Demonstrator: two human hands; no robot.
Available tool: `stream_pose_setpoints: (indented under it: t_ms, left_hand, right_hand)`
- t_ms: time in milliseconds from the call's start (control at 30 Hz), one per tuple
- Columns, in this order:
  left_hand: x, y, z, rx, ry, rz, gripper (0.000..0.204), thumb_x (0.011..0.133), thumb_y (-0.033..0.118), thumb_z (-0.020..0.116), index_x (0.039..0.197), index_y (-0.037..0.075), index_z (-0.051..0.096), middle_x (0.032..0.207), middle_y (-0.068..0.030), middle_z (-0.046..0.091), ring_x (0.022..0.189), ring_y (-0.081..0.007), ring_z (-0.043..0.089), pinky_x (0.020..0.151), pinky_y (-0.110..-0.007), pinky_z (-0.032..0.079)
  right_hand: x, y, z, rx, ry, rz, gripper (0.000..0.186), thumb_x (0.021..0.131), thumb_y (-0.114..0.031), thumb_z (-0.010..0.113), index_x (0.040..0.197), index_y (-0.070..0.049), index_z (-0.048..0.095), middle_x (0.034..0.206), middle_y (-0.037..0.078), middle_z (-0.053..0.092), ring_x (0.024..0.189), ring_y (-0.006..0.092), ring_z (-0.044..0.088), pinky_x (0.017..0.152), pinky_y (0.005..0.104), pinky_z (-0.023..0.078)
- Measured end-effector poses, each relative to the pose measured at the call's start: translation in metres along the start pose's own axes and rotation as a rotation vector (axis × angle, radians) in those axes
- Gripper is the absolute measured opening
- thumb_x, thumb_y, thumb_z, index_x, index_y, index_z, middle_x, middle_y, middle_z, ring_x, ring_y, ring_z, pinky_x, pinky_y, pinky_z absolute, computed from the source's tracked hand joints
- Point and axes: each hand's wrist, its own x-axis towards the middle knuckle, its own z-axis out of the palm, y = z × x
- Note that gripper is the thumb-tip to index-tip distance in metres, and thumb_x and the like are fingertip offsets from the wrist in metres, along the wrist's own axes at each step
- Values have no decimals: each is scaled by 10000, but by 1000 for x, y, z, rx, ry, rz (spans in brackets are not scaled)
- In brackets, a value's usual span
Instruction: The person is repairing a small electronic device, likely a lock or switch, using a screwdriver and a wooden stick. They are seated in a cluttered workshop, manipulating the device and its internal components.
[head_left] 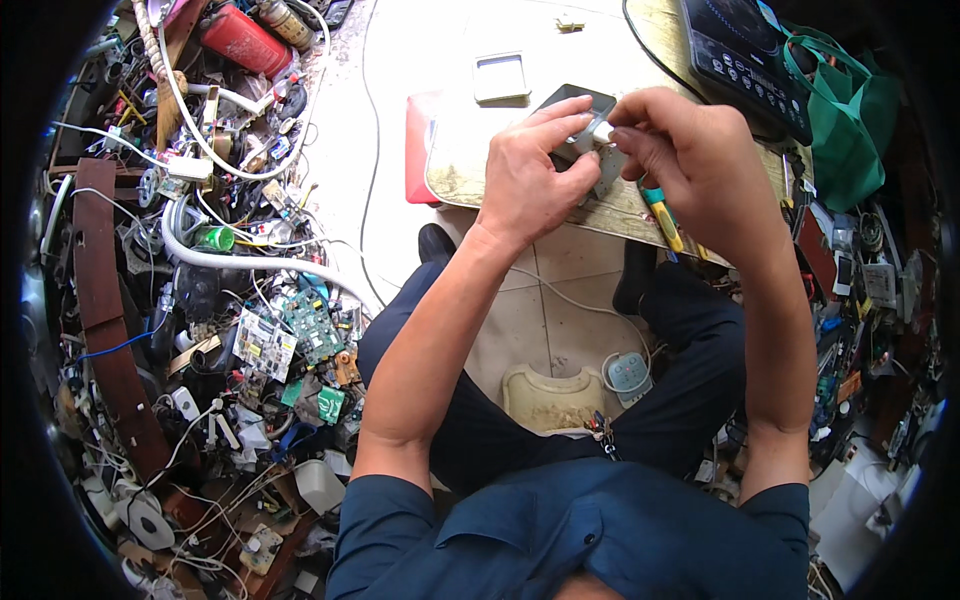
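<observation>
My left hand (535, 180) rests with its fingers over a dark grey box-shaped housing (575, 97) and its thumb against the near side, steadying it on the worktable. A small round white part (602, 132) shows at the top of the housing. My right hand (690, 160) pinches at this white part with thumb and fingertips, its other fingers curled. The fingers partly cover the housing, so its exact kind is hidden. Below my right hand lies a tool with a yellow and green handle (662, 218), near the table's front edge.
On the worktable (465, 165) lie a square frame (500, 78) and a small brass-coloured piece (570, 23). A black induction cooker (745, 60) and green bag (845, 130) stand at right. Heaped circuit boards (312, 325) and cables fill the left. A power strip (628, 375) lies on the floor.
</observation>
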Motion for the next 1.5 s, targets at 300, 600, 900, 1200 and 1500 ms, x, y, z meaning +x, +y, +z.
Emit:
stream_pose_setpoints:
  t_ms: [300, 600, 900, 1200, 1500]
  left_hand:
    - [0, 8, -6, -9, -87, -84, 426, 858, 109, 744, 1259, -33, 766, 1356, -165, 752, 1205, -261, 741, 1043, -359, 559]
    - [0, 11, -5, 6, -69, -106, 409, 840, 110, 747, 1224, -26, 780, 1326, -150, 767, 1004, -224, 730, 889, -329, 562]
    - [-1, 5, 0, -9, -25, -74, 394, 811, 124, 754, 1166, -44, 791, 1284, -130, 789, 613, -133, 640, 589, -292, 531]
    - [-1, -6, 2, -46, -15, -5, 374, 820, 92, 741, 1165, -42, 792, 1279, -157, 786, 925, -225, 780, 779, -320, 599]
    - [-3, 0, 1, -70, -35, -94, 364, 833, 93, 744, 1169, -39, 788, 1286, -167, 780, 1057, -261, 787, 907, -332, 599]
  right_hand:
    - [-4, -5, 1, 260, 133, 347, 157, 1030, -76, 660, 1081, 56, 727, 828, 137, 772, 699, 160, 765, 631, 279, 588]
    - [-36, 0, 44, 521, 433, 519, 164, 1060, -59, 650, 1121, 81, 711, 917, 133, 781, 742, 147, 760, 662, 270, 606]
    - [-68, 20, 66, 695, 530, 423, 187, 1104, -71, 608, 1197, 78, 672, 1056, 173, 787, 869, 180, 784, 738, 279, 629]
    - [-78, 36, 88, 1033, 635, 422, 196, 1115, -96, 602, 1235, 56, 629, 1136, 210, 773, 908, 221, 794, 782, 309, 645]
    - [-76, 34, 92, 988, 584, 403, 202, 1104, -90, 627, 1224, 55, 699, 1061, 154, 790, 890, 188, 783, 799, 298, 634]
